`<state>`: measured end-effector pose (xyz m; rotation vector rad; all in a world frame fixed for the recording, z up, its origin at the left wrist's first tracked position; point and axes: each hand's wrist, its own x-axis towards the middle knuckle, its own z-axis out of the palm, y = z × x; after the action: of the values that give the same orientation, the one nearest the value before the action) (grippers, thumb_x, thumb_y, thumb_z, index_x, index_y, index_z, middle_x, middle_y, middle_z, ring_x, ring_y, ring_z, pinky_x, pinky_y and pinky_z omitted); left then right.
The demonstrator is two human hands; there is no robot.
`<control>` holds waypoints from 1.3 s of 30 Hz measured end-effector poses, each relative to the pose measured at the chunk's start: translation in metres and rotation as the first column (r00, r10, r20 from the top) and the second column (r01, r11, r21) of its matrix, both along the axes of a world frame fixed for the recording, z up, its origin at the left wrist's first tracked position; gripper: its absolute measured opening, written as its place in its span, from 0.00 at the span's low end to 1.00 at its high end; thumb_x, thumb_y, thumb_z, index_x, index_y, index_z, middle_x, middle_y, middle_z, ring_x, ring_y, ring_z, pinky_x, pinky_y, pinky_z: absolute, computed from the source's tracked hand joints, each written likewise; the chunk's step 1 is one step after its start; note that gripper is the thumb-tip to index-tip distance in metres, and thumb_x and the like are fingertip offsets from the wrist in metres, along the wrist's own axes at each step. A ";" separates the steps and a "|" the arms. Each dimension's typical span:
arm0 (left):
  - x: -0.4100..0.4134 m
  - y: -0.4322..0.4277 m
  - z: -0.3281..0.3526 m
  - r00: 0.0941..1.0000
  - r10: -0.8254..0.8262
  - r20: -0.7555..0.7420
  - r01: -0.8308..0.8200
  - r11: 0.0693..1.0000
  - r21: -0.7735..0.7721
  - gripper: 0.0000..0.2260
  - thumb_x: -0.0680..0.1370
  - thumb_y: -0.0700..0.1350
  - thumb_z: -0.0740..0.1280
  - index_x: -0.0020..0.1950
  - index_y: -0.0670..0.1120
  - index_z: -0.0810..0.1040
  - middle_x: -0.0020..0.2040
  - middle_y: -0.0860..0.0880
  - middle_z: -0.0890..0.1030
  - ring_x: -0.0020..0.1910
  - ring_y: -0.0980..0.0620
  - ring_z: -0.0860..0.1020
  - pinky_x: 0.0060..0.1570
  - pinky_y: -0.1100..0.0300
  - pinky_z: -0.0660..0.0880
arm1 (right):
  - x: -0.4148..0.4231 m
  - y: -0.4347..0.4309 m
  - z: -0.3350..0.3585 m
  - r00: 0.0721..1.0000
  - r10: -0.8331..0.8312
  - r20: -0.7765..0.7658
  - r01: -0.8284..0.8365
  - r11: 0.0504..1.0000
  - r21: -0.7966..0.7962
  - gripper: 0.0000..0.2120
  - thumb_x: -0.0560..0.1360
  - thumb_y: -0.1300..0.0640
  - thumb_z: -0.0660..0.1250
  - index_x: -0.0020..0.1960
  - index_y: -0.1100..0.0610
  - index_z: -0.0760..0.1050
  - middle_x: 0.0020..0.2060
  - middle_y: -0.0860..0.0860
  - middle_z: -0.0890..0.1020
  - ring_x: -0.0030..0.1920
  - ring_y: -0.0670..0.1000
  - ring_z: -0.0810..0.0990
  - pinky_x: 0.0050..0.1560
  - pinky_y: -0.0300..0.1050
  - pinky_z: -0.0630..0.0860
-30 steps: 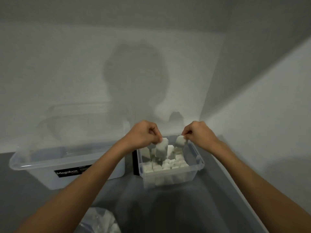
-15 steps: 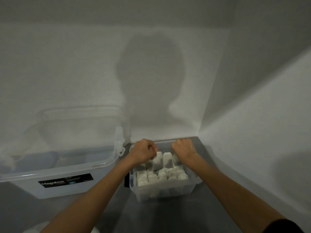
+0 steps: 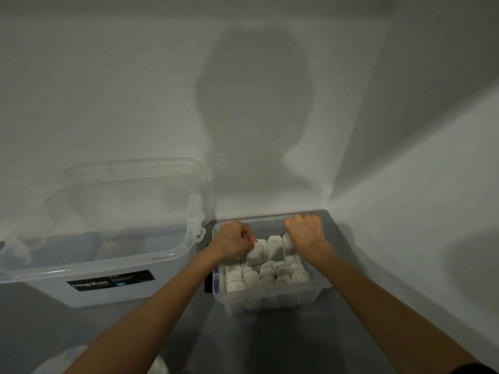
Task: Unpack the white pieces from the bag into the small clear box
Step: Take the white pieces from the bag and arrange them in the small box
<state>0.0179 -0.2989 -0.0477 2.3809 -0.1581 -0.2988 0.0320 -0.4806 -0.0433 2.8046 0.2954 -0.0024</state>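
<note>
Left hand [image 3: 235, 242]: fingers curled, pinching one upright piece [image 3: 255, 253] at its top.
Right hand [image 3: 303, 233]: fingers curled downward at the box's far right corner; a grip on anything cannot be told.
Box [image 3: 270, 303]: beneath both hands, on the counter [image 3: 270, 346].
Pieces [image 3: 267, 275]: in packed rows inside the box, nearer than both hands.
Tub [image 3: 108, 265]: left of the left hand, open.

Table [image 3: 283, 344]: grey, set in a white wall corner.
Small clear box [image 3: 272, 302]: at the far corner, filled with white pieces [image 3: 267, 273].
Megabox bin [image 3: 51, 288]: just left of the box, lid up.
Bag [image 3: 56, 360]: nearer, left of the box.
</note>
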 end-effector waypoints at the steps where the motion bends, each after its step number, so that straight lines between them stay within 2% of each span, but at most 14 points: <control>1: 0.001 0.000 -0.002 1.000 -0.001 -0.010 0.001 1.000 -0.006 0.04 0.73 0.35 0.70 0.43 0.43 0.83 0.37 0.51 0.80 0.39 0.55 0.78 0.46 0.62 0.78 | 0.000 0.000 0.000 1.000 0.003 -0.001 -0.003 1.000 -0.002 0.08 0.78 0.61 0.64 0.56 0.55 0.77 0.50 0.53 0.82 0.52 0.54 0.81 0.46 0.43 0.72; 5: 0.002 -0.003 -0.007 1.000 -0.004 -0.017 0.004 1.000 -0.002 0.05 0.73 0.35 0.69 0.42 0.44 0.82 0.38 0.51 0.81 0.38 0.56 0.78 0.38 0.68 0.74 | -0.001 0.002 -0.004 1.000 0.013 -0.019 -0.014 0.999 -0.029 0.07 0.78 0.61 0.65 0.54 0.56 0.77 0.48 0.53 0.82 0.49 0.53 0.81 0.43 0.43 0.69; 9: 0.003 -0.007 -0.009 1.000 -0.010 0.003 0.010 1.000 -0.004 0.04 0.74 0.36 0.69 0.44 0.43 0.82 0.38 0.52 0.80 0.38 0.56 0.77 0.38 0.69 0.73 | -0.003 0.003 -0.008 1.000 0.016 -0.015 -0.016 1.000 -0.016 0.08 0.77 0.63 0.65 0.55 0.57 0.77 0.49 0.52 0.82 0.50 0.53 0.80 0.44 0.43 0.71; 13: 0.004 -0.012 -0.008 0.998 -0.008 0.061 0.009 1.000 -0.012 0.05 0.75 0.34 0.67 0.46 0.40 0.82 0.39 0.50 0.80 0.38 0.56 0.77 0.40 0.68 0.74 | -0.005 0.002 -0.004 0.996 0.049 0.080 -0.054 0.997 0.060 0.14 0.77 0.64 0.65 0.62 0.60 0.73 0.54 0.55 0.80 0.56 0.56 0.78 0.49 0.46 0.75; 16: 0.006 -0.012 -0.006 0.997 0.013 0.077 -0.008 0.998 -0.058 0.06 0.76 0.33 0.66 0.46 0.39 0.82 0.37 0.50 0.80 0.35 0.57 0.77 0.33 0.74 0.73 | -0.003 0.004 0.003 0.993 0.044 0.110 -0.070 0.965 0.251 0.10 0.78 0.60 0.62 0.57 0.56 0.76 0.50 0.52 0.82 0.50 0.55 0.80 0.42 0.45 0.73; 19: 0.008 -0.012 -0.002 0.997 0.031 0.074 -0.025 0.996 -0.081 0.08 0.76 0.31 0.64 0.46 0.38 0.82 0.33 0.51 0.79 0.32 0.57 0.76 0.28 0.76 0.71 | -0.006 0.010 0.007 0.992 0.070 -0.109 0.004 0.821 0.570 0.12 0.75 0.54 0.63 0.56 0.49 0.79 0.47 0.48 0.83 0.48 0.51 0.80 0.49 0.45 0.76; 21: 0.008 -0.011 -0.001 0.995 0.038 0.090 -0.033 0.997 -0.065 0.08 0.76 0.31 0.64 0.45 0.38 0.82 0.33 0.51 0.78 0.31 0.58 0.76 0.27 0.76 0.70 | -0.009 0.016 0.004 0.965 0.134 -0.226 0.045 0.761 0.647 0.13 0.72 0.55 0.65 0.56 0.50 0.80 0.43 0.47 0.83 0.45 0.50 0.80 0.47 0.45 0.78; 23: 0.007 -0.010 -0.003 0.993 0.036 0.114 -0.032 0.999 -0.030 0.06 0.76 0.32 0.65 0.44 0.39 0.82 0.32 0.51 0.79 0.30 0.60 0.76 0.28 0.76 0.70 | -0.007 0.023 -0.004 0.957 0.150 -0.250 0.050 0.761 0.647 0.09 0.73 0.58 0.67 0.53 0.54 0.81 0.33 0.45 0.77 0.40 0.50 0.78 0.38 0.42 0.75; 24: 0.007 -0.009 -0.005 0.992 0.034 0.123 -0.034 0.999 -0.002 0.06 0.75 0.33 0.66 0.43 0.39 0.82 0.33 0.50 0.80 0.30 0.61 0.75 0.28 0.77 0.70 | -0.005 0.025 -0.008 0.956 0.141 -0.256 0.062 0.757 0.650 0.08 0.74 0.58 0.67 0.53 0.56 0.81 0.31 0.44 0.75 0.39 0.50 0.77 0.38 0.42 0.74; 25: 0.006 -0.008 -0.007 0.991 0.032 0.129 -0.037 0.999 0.039 0.07 0.75 0.33 0.66 0.43 0.40 0.83 0.35 0.50 0.81 0.30 0.62 0.74 0.29 0.77 0.70 | -0.004 0.028 -0.013 0.953 0.135 -0.271 0.083 0.745 0.662 0.09 0.75 0.59 0.68 0.54 0.57 0.81 0.32 0.46 0.77 0.39 0.50 0.78 0.40 0.43 0.75; 27: 0.005 -0.007 -0.011 0.992 0.025 0.127 -0.041 0.991 0.128 0.06 0.73 0.33 0.67 0.42 0.42 0.82 0.39 0.50 0.82 0.31 0.62 0.73 0.32 0.75 0.69 | -0.002 0.033 -0.022 0.939 0.138 -0.313 0.121 0.722 0.682 0.10 0.75 0.60 0.69 0.55 0.60 0.81 0.40 0.53 0.82 0.43 0.53 0.80 0.45 0.44 0.77; 31: 0.006 -0.007 -0.014 0.990 0.008 0.143 -0.037 0.978 0.203 0.06 0.75 0.34 0.65 0.44 0.41 0.81 0.47 0.44 0.83 0.45 0.50 0.80 0.42 0.66 0.71 | 0.001 0.044 -0.036 0.932 0.112 -0.344 0.169 0.705 0.689 0.09 0.75 0.62 0.67 0.54 0.63 0.80 0.44 0.58 0.82 0.45 0.55 0.81 0.47 0.43 0.76; 35: 0.004 -0.002 -0.009 0.985 0.003 0.170 -0.039 0.977 0.210 0.06 0.76 0.38 0.64 0.45 0.41 0.82 0.46 0.46 0.83 0.46 0.50 0.80 0.46 0.63 0.75 | 0.002 0.048 -0.046 0.932 0.098 -0.350 0.180 0.711 0.679 0.10 0.74 0.62 0.67 0.54 0.62 0.80 0.48 0.60 0.84 0.47 0.58 0.83 0.52 0.49 0.80; 39: 0.000 0.006 -0.002 0.980 -0.048 0.191 0.013 0.984 0.177 0.05 0.75 0.38 0.66 0.43 0.41 0.82 0.43 0.46 0.84 0.44 0.49 0.81 0.51 0.55 0.78 | 0.002 0.052 -0.045 0.923 0.080 -0.377 0.202 0.733 0.649 0.09 0.74 0.61 0.68 0.54 0.61 0.77 0.49 0.59 0.82 0.48 0.58 0.82 0.52 0.49 0.80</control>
<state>0.0178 -0.2925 -0.0497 2.5826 -0.2701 -0.0958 0.0335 -0.4287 -0.0886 3.5438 0.3428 -0.5890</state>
